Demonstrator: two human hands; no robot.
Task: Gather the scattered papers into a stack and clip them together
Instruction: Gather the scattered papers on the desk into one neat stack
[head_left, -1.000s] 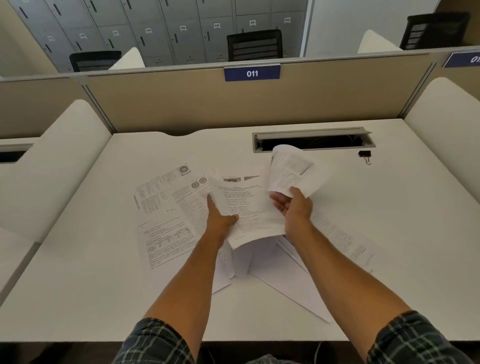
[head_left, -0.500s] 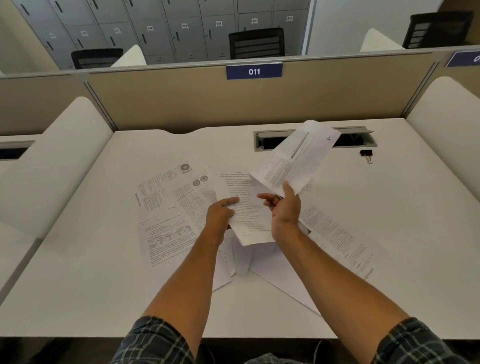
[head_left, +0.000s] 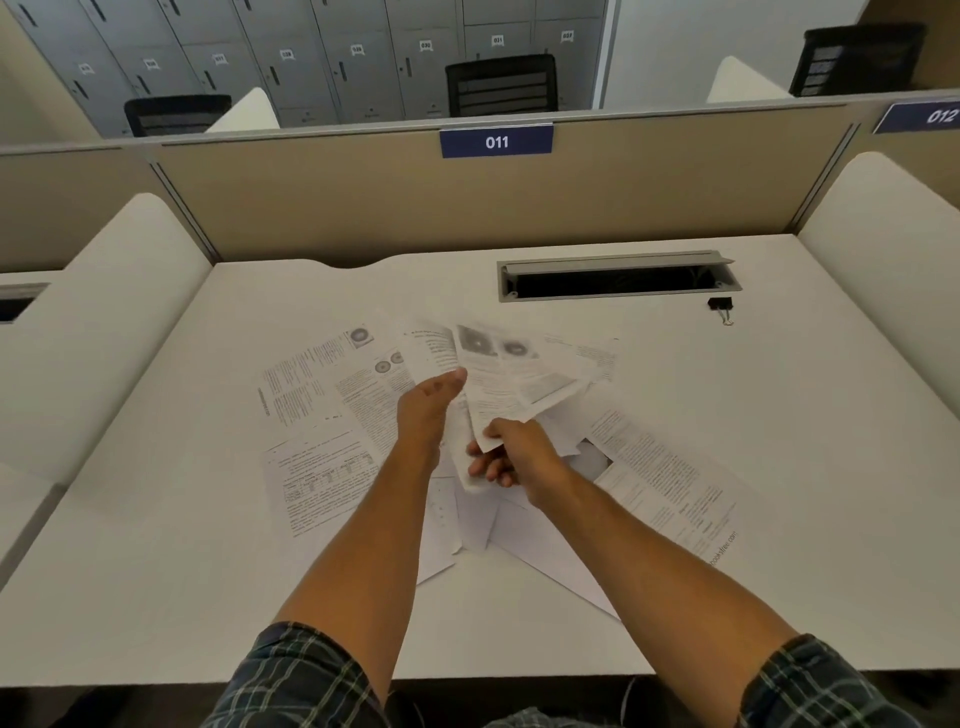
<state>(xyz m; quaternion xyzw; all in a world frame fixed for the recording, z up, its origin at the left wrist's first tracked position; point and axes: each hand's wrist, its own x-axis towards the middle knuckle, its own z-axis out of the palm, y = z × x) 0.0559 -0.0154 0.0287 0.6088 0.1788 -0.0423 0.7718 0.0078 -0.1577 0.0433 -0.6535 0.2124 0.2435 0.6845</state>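
Note:
Printed white papers lie scattered over the middle of the white desk. My right hand grips the near corner of a blurred fan of held sheets lifted above the pile. My left hand is at the fan's left edge, fingers fairly straight against the paper. More loose sheets lie flat: a left sheet, a table sheet and a right sheet. Blank sheets lie under my forearms. A small black binder clip sits at the far right, apart from both hands.
A grey cable slot is set in the desk's back. A beige partition with a "011" label closes the far side. White side dividers flank the desk on both sides.
My right hand has brought its raised sheet down and left onto the sheets at my left hand, forming a fan. Both hands moved closer together.

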